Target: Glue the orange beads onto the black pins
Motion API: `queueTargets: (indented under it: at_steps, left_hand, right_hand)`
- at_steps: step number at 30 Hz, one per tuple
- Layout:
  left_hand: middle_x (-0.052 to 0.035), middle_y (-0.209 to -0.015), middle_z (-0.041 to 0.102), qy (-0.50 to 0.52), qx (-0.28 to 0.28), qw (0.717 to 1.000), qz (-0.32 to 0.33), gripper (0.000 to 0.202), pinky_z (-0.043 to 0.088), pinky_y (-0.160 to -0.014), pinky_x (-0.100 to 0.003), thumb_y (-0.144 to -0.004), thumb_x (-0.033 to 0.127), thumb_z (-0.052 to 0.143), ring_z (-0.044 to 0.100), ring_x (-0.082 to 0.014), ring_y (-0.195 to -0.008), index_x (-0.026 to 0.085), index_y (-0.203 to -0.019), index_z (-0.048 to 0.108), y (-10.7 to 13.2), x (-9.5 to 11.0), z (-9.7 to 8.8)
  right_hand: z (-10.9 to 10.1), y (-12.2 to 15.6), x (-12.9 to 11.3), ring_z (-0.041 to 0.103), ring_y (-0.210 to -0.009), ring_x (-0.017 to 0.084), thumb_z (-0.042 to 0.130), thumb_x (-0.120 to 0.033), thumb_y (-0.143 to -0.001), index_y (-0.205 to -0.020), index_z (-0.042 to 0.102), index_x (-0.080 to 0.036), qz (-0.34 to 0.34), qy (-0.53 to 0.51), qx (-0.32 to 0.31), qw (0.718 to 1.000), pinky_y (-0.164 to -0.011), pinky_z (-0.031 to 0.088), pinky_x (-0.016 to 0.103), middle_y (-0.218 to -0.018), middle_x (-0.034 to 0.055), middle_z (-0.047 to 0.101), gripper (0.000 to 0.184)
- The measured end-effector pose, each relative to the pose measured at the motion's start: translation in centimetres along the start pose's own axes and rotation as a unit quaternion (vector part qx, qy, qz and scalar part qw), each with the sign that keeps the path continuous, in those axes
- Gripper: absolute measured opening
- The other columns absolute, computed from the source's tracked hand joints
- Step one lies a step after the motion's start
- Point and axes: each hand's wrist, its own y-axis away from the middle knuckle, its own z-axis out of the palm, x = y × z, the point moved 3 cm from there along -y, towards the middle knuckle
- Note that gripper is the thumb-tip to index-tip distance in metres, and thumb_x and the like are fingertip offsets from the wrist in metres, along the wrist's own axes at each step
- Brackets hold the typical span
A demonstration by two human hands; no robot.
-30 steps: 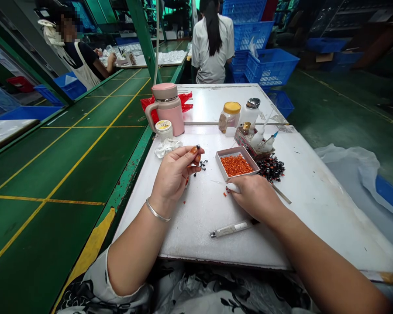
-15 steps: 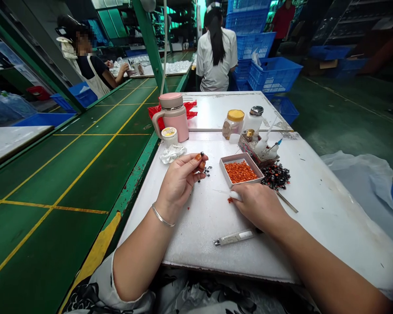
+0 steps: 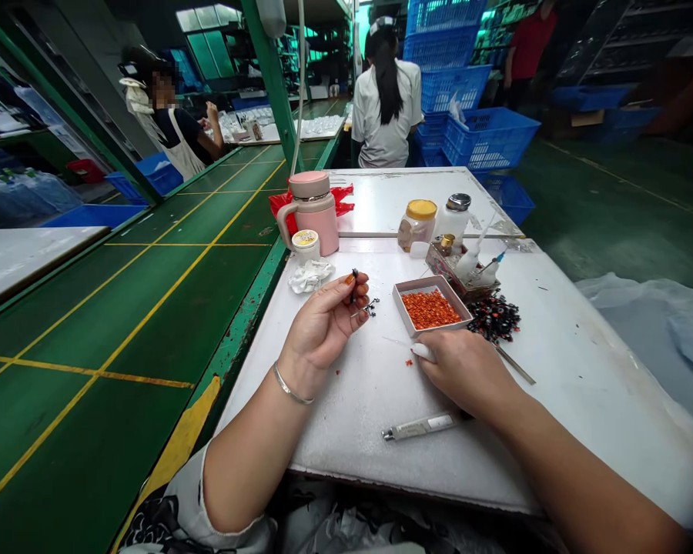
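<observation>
My left hand (image 3: pixel 329 315) is raised over the white table, thumb and fingers closed on a small black piece (image 3: pixel 355 273) too small to name exactly. Several more small black pieces (image 3: pixel 372 308) lie on the table just beyond those fingers. My right hand (image 3: pixel 467 362) grips a white glue bottle (image 3: pixel 423 352) with a thin clear needle tip pointing left. Right behind that hand sits a shallow box (image 3: pixel 400 306) full of orange-red bits (image 3: pixel 430 309). One loose orange bit (image 3: pixel 409 362) rests near the bottle.
A pink mug (image 3: pixel 317 219), a small white jar (image 3: pixel 306 245) and a crumpled tissue (image 3: pixel 310 276) stand back left. At right are a bottle holder (image 3: pixel 456 273), a pile of black pieces (image 3: pixel 497 317) and a metal tool (image 3: pixel 517 365). A silver-tipped pen-like tool (image 3: pixel 419 426) lies in front.
The small black piece is turned slightly in my left fingers, whose other fingers have spread a little. My right hand still holds the glue bottle. The whole view has shifted slightly.
</observation>
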Motion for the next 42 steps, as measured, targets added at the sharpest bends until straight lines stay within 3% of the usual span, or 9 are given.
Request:
queueTargets:
  at_steps: [3,6,12,19,28,32,37,39,42]
  left_hand:
    - [-0.0009,-0.079,0.064,0.007,0.006,1.0,0.01,0.006,0.054,-0.06,-0.015,-0.082,0.016,0.068,0.062,-0.0068,-0.068,0.013,-0.088,0.071,0.0,0.3,0.0]
    - [-0.0002,-0.077,0.063,0.002,0.016,0.999,0.038,0.006,0.053,-0.06,-0.014,-0.085,0.016,0.066,0.061,-0.0063,-0.067,0.014,-0.087,0.07,0.0,1.1,-0.1]
    - [0.0012,-0.073,0.063,-0.016,0.046,0.994,0.098,0.006,0.05,-0.058,-0.013,-0.087,0.018,0.064,0.059,-0.0046,-0.063,0.016,-0.084,0.069,0.2,3.4,-0.5]
    - [0.0011,-0.071,0.065,0.002,0.084,0.981,0.173,0.019,0.049,-0.056,-0.012,-0.094,0.017,0.054,0.059,-0.0037,-0.059,0.017,-0.082,0.069,0.7,6.4,-1.5]
    - [0.0017,-0.072,0.067,-0.03,0.107,0.971,0.212,0.011,0.05,-0.056,-0.015,-0.089,0.02,0.062,0.06,-0.0048,-0.059,0.02,-0.081,0.07,1.0,7.5,-2.1]
    - [0.0015,-0.072,0.067,-0.029,0.102,0.972,0.21,0.011,0.049,-0.055,-0.014,-0.088,0.018,0.062,0.059,-0.0044,-0.058,0.019,-0.081,0.071,0.7,7.3,-2.4]
    - [0.0005,-0.074,0.066,-0.054,0.067,0.974,0.21,0.005,0.049,-0.056,-0.013,-0.081,0.018,0.069,0.059,-0.005,-0.062,0.016,-0.085,0.072,0.7,6.3,-1.9]
    - [0.0003,-0.075,0.065,-0.074,0.06,0.976,0.197,0.008,0.049,-0.056,-0.014,-0.077,0.019,0.072,0.058,-0.0055,-0.063,0.014,-0.085,0.072,0.8,5.7,-1.5]
    - [-0.0005,-0.076,0.065,-0.1,0.053,0.979,0.172,0.014,0.049,-0.057,-0.014,-0.072,0.021,0.077,0.058,-0.0062,-0.065,0.014,-0.083,0.073,0.9,4.6,-0.7]
  right_hand:
    - [0.1,0.0,-0.2,0.069,-0.088,0.024,0.054,-0.02,-0.084,-0.094,0.072,-0.023,-0.033,-0.054,0.036,0.997,-0.068,0.039,0.03,-0.092,0.0054,0.076,0.021]
    - [0.2,0.1,-1.5,0.068,-0.092,0.02,0.053,-0.016,-0.086,-0.099,0.071,-0.021,-0.112,-0.15,0.069,0.98,-0.078,0.043,0.028,-0.097,0.004,0.075,0.023]
    - [0.3,-0.7,-5.7,0.066,-0.086,0.016,0.057,-0.016,-0.087,-0.095,0.072,-0.02,-0.212,-0.241,0.023,0.947,-0.078,0.045,0.025,-0.093,0.0031,0.073,0.018]
    - [1.0,-1.9,-8.8,0.066,-0.088,0.017,0.057,-0.013,-0.084,-0.095,0.074,-0.021,-0.211,-0.189,0.0,0.959,-0.077,0.044,0.026,-0.096,0.0046,0.073,0.021]
    - [1.1,-1.3,-10.6,0.063,-0.076,0.019,0.053,-0.011,-0.081,-0.085,0.069,-0.017,-0.219,-0.042,-0.014,0.975,-0.06,0.033,0.028,-0.09,0.0064,0.07,0.018]
    - [0.9,-1.3,-10.3,0.065,-0.076,0.02,0.051,-0.009,-0.081,-0.087,0.069,-0.015,-0.207,-0.05,-0.017,0.977,-0.062,0.036,0.028,-0.089,0.0097,0.072,0.02]
    - [-0.3,-1.9,-7.5,0.067,-0.08,0.018,0.052,-0.015,-0.085,-0.089,0.069,-0.017,-0.154,-0.136,0.007,0.979,-0.07,0.042,0.027,-0.087,0.0056,0.074,0.017]
    - [-1.0,-2.0,-6.0,0.066,-0.075,0.016,0.054,-0.018,-0.085,-0.081,0.069,-0.018,-0.113,-0.258,0.01,0.959,-0.07,0.043,0.027,-0.077,0.0024,0.073,0.015]
    - [-1.5,-1.9,-4.2,0.063,-0.064,0.015,0.058,-0.024,-0.082,-0.072,0.065,-0.017,-0.054,-0.46,-0.025,0.886,-0.065,0.045,0.027,-0.065,0.0004,0.067,0.014]
